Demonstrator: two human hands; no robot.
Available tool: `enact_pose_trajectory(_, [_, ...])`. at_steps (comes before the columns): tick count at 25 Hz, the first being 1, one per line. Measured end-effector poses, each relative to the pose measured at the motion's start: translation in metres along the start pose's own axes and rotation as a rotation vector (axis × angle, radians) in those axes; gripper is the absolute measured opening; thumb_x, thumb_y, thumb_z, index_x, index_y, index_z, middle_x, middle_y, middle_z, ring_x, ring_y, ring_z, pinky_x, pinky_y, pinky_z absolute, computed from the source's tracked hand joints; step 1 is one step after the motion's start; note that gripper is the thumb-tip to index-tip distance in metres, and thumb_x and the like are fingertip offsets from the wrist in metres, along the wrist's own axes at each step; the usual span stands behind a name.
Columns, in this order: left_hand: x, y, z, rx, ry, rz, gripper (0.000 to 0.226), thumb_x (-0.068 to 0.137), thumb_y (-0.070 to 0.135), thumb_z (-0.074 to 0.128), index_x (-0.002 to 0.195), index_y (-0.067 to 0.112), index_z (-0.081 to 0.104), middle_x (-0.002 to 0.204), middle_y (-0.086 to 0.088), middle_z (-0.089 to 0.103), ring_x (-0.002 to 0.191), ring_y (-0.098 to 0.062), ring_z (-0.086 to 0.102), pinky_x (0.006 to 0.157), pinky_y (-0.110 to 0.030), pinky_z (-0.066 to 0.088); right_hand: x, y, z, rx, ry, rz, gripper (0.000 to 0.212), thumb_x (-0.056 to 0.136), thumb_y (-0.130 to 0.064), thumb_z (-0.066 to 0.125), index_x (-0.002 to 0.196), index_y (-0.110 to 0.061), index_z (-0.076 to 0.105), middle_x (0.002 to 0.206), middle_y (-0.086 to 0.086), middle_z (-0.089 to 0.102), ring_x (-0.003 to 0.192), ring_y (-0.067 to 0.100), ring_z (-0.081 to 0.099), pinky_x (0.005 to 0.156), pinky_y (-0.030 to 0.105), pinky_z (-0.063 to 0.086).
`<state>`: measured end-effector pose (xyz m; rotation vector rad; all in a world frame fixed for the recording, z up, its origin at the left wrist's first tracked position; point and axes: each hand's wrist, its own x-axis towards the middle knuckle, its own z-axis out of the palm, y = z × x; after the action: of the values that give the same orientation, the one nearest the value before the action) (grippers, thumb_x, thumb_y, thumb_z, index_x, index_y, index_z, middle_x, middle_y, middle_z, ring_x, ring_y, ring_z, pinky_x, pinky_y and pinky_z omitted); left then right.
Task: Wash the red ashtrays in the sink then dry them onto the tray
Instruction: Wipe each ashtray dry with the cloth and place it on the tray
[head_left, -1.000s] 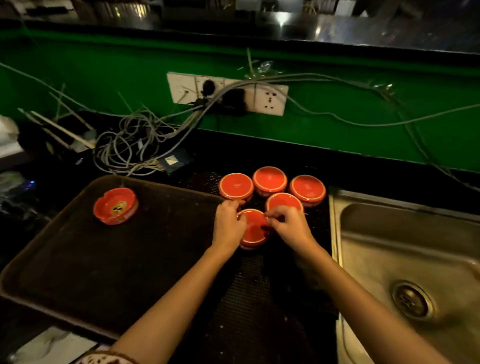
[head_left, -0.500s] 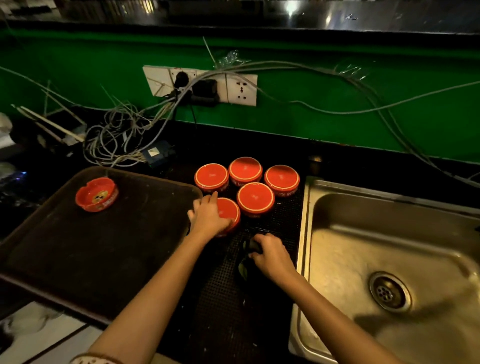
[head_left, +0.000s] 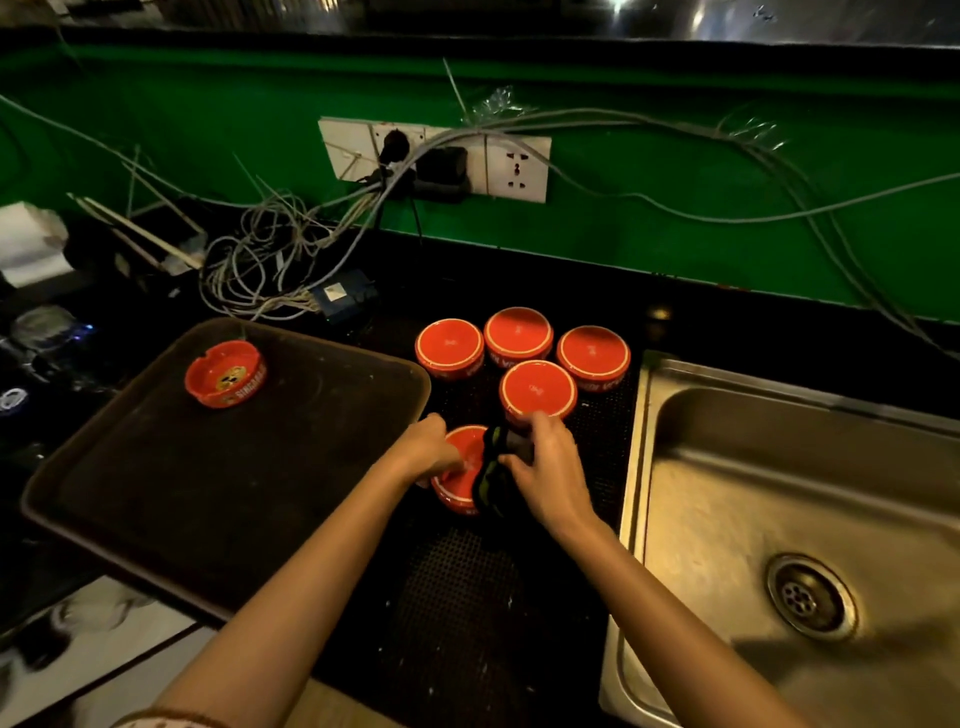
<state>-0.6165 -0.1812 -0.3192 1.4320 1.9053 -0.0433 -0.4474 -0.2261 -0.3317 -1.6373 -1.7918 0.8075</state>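
Head view: a black tabletop (head_left: 519, 280) runs along a green wall (head_left: 675, 223), with a steel sink (head_left: 779, 467) set into its right end and a dark brown tray (head_left: 208, 493) on its left part, reaching out to the front edge. Between tray and sink lies a black mesh mat (head_left: 467, 597).

The left hand (head_left: 431, 452) reaches to the front ashtray (head_left: 460, 475), which sits on the mat just beside the tray's right edge. Its grip is closed on the ashtray, with the fingers curled over the left rim. The right hand (head_left: 545, 467) comes in from the sink side. Its grip is narrow, pinching a dark cloth (head_left: 491, 475) that drapes over the right half of the same ashtray and hides that side.

Behind the hands, toward the back edge of the tabletop, four more ashtrays (head_left: 537, 389) stand bottom up on the mat. Three are in a row and one is in front of them, close together, and the front one is just behind the right hand's knuckles.

One upright ashtray (head_left: 224, 371) stands in the tray's far left corner, well apart from the others, with its notched rim and printed side showing.

The sink basin shows its round drain (head_left: 808, 597). On the wall above the back edge is a white socket plate (head_left: 514, 166) with plugs in it. Grey cables (head_left: 260, 270) hang from it in a tangle onto the back left of the tabletop.
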Motion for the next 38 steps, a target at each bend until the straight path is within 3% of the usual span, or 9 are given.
enact_pose_trajectory(5, [-0.005, -0.005, 0.009, -0.182, -0.033, -0.061, 0.047, 0.081, 0.015, 0.066, 0.123, 0.004, 0.048, 0.117, -0.019, 0.057, 0.092, -0.032, 0.066, 0.048, -0.030, 0.054, -0.007, -0.010, 0.009, -0.114, 0.130, -0.084, 0.022, 0.089, -0.025, 0.060, 0.111, -0.022, 0.060, 0.113, -0.004, 0.060, 0.108, 0.019, 0.050, 0.088, 0.039, 0.043])
enact_pose_trajectory(8, [-0.002, -0.010, 0.014, -0.292, -0.043, -0.081, 0.042, 0.078, 0.017, 0.065, 0.117, 0.005, 0.055, 0.114, -0.019, 0.060, 0.090, -0.031, 0.067, 0.052, -0.035, 0.058, -0.016, -0.010, 0.033, -0.450, -0.010, -0.017, 0.056, 0.093, -0.051, 0.029, 0.137, -0.023, 0.046, 0.140, -0.001, 0.047, 0.126, 0.026, 0.041, 0.097, 0.050, 0.037])
enact_pose_trajectory(11, [-0.003, -0.010, 0.018, -0.348, 0.014, -0.098, 0.043, 0.073, 0.017, 0.057, 0.115, 0.006, 0.057, 0.111, -0.021, 0.061, 0.088, -0.035, 0.067, 0.062, -0.046, 0.060, -0.023, 0.001, 0.042, -0.531, -0.046, -0.076, 0.066, 0.090, -0.056, 0.037, 0.145, -0.018, 0.036, 0.146, 0.007, 0.040, 0.126, 0.032, 0.042, 0.093, 0.050, 0.044])
enact_pose_trajectory(16, [-0.013, -0.007, 0.027, -0.443, 0.100, -0.113, 0.054, 0.066, 0.036, 0.058, 0.115, 0.016, 0.053, 0.123, -0.015, 0.053, 0.106, -0.031, 0.057, 0.084, -0.043, 0.054, -0.022, 0.007, 0.042, -0.428, -0.012, -0.047, 0.063, 0.092, -0.049, 0.031, 0.147, -0.019, 0.032, 0.149, 0.012, 0.035, 0.124, 0.036, 0.041, 0.097, 0.047, 0.044])
enact_pose_trajectory(21, [-0.018, -0.011, 0.011, -0.881, -0.001, -0.096, 0.027, 0.082, 0.003, 0.060, 0.108, 0.009, 0.061, 0.073, -0.007, 0.060, 0.056, -0.012, 0.053, 0.049, -0.022, 0.038, -0.022, 0.014, 0.034, -0.243, 0.044, -0.029, 0.055, 0.096, -0.037, 0.048, 0.147, -0.022, 0.033, 0.149, 0.008, 0.036, 0.125, 0.030, 0.038, 0.103, 0.040, 0.036])
enact_pose_trajectory(24, [-0.024, -0.015, 0.000, -1.027, -0.117, -0.082, 0.019, 0.082, -0.002, 0.061, 0.099, 0.002, 0.067, 0.086, -0.016, 0.061, 0.075, -0.021, 0.056, 0.057, -0.027, 0.050, -0.017, 0.008, 0.026, -0.175, 0.073, 0.012, 0.053, 0.097, -0.034, 0.048, 0.147, -0.023, 0.034, 0.149, 0.002, 0.036, 0.122, 0.026, 0.038, 0.102, 0.037, 0.036])
enact_pose_trajectory(29, [-0.031, -0.014, -0.003, -1.018, -0.151, -0.031, 0.025, 0.085, -0.008, 0.056, 0.108, -0.003, 0.063, 0.077, -0.012, 0.063, 0.064, -0.018, 0.062, 0.050, -0.025, 0.053, -0.053, -0.019, 0.041, -0.267, 0.062, -0.071, 0.055, 0.093, -0.050, 0.024, 0.145, -0.034, 0.032, 0.150, -0.014, 0.033, 0.118, 0.018, 0.037, 0.088, 0.035, 0.036])
enact_pose_trajectory(35, [-0.030, -0.018, 0.004, -1.112, -0.108, -0.023, 0.031, 0.083, -0.004, 0.061, 0.113, -0.007, 0.063, 0.081, -0.013, 0.068, 0.068, -0.017, 0.065, 0.056, -0.021, 0.053, -0.021, 0.007, 0.034, -0.272, 0.035, -0.020, 0.048, 0.099, -0.042, 0.034, 0.146, -0.039, 0.027, 0.154, -0.020, 0.022, 0.127, 0.014, 0.033, 0.093, 0.033, 0.030])
enact_pose_trajectory(38, [-0.029, -0.021, 0.009, -1.153, -0.113, -0.010, 0.029, 0.086, -0.006, 0.057, 0.115, -0.012, 0.059, 0.055, -0.001, 0.065, 0.045, -0.003, 0.058, 0.053, -0.019, 0.050, -0.051, 0.006, 0.042, -0.221, 0.068, -0.059, 0.051, 0.094, -0.046, 0.030, 0.144, -0.035, 0.035, 0.151, -0.016, 0.030, 0.125, 0.016, 0.038, 0.091, 0.030, 0.032])
